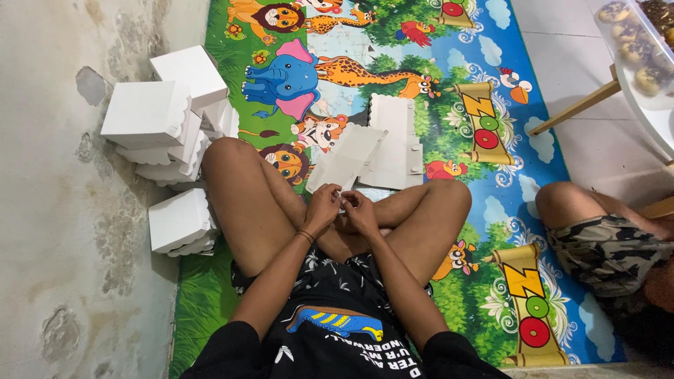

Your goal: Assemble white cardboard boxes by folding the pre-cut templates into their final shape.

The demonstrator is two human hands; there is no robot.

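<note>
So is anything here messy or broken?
Yes. The wall on the left has peeling, stained patches. The finished white boxes beside it sit in a tilted, uneven heap. Both hands hold a flat white box blank.

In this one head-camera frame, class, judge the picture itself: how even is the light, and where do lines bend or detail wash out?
Head view: soft, even light, faint shadows beneath the folded white boxes; wide-lens bending curves the play mat edges; the flat white cardboard held by both hands washes pale, losing creases.
</note>
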